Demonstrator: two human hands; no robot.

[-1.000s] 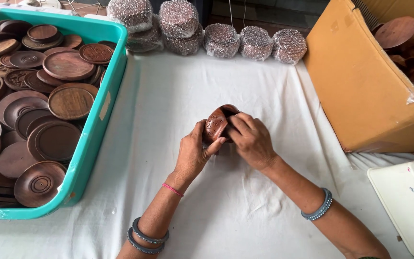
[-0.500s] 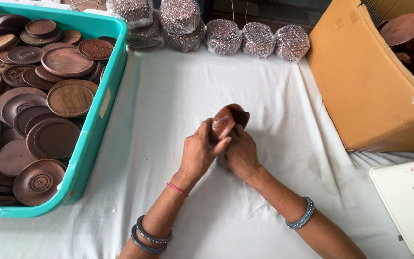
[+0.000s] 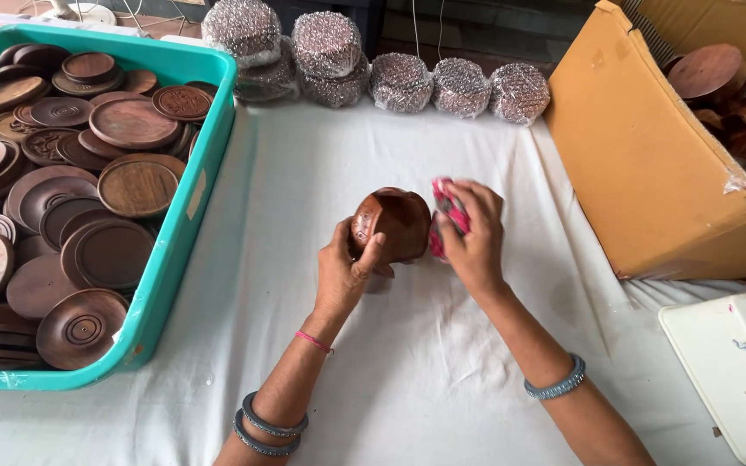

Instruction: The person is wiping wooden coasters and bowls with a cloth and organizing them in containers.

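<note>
Gripping one wooden bowl [image 3: 393,223] in left hand [image 3: 345,272], right hand [image 3: 477,233] clutching one pink cloth [image 3: 447,211]

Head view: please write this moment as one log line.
left hand: holds wooden bowl | right hand: holds pink cloth beside bowl | surface: white sheet

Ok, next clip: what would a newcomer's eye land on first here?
Mid-table, the left hand holds a round brown wooden bowl above the white cloth, while the right hand presses a pink rag against it. At left, a teal tub brims with dark wooden lids; a cardboard box stands at right.
</note>
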